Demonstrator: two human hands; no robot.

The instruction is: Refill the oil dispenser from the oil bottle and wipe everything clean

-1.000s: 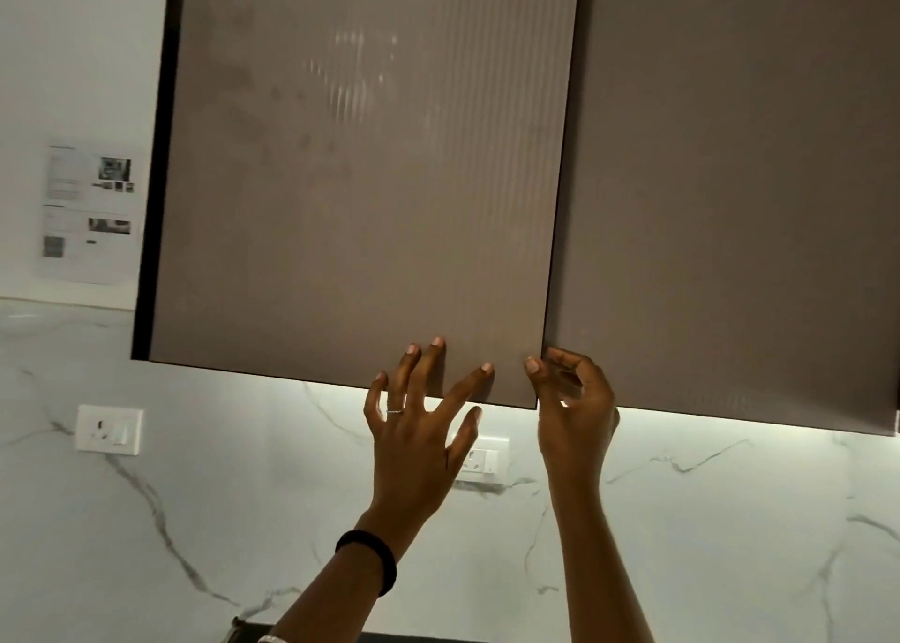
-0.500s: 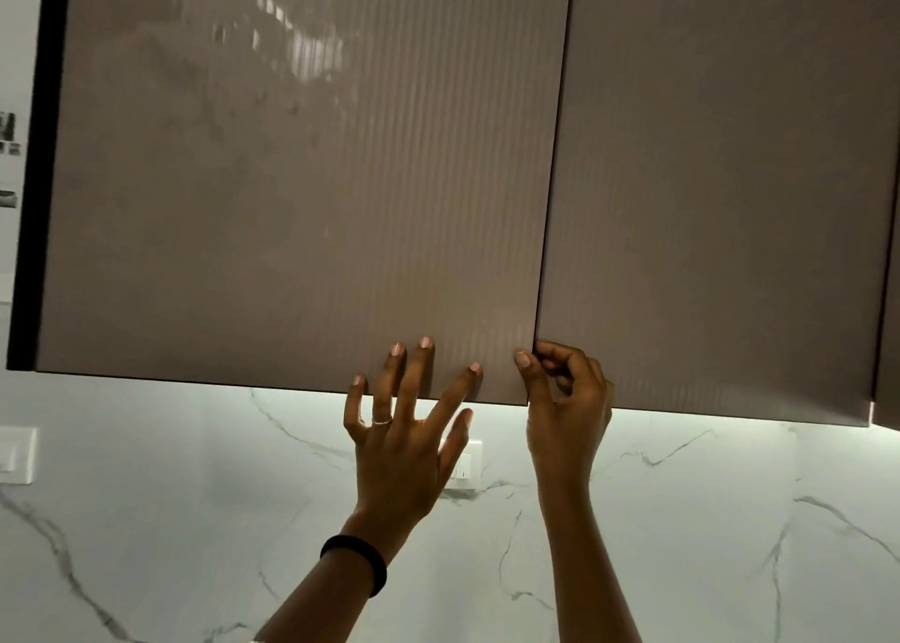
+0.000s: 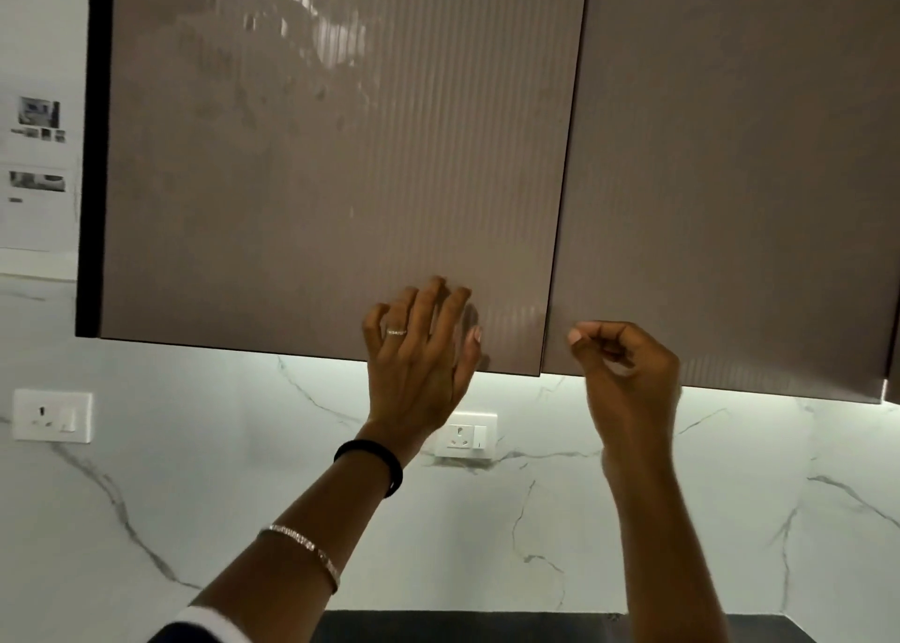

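Note:
Neither the oil bottle nor the dispenser is in view. I am looking up at two taupe ribbed wall cabinet doors, both closed. My left hand [image 3: 419, 350] lies flat with straight fingers on the lower right corner of the left door [image 3: 316, 179]. My right hand [image 3: 628, 379] hovers in front of the lower left corner of the right door [image 3: 730, 179]. Its fingers are curled and hold nothing. It is just right of the gap between the doors.
Below the cabinets is a lit white marble backsplash [image 3: 219, 472] with two wall sockets [image 3: 51, 416] [image 3: 465, 435]. Printed sheets [image 3: 36, 155] hang on the wall at left. A strip of dark counter [image 3: 487, 628] shows at the bottom edge.
My right hand has come off the edge between the doors and shifted right. My left hand has closed its spread fingers together and stays on the left door.

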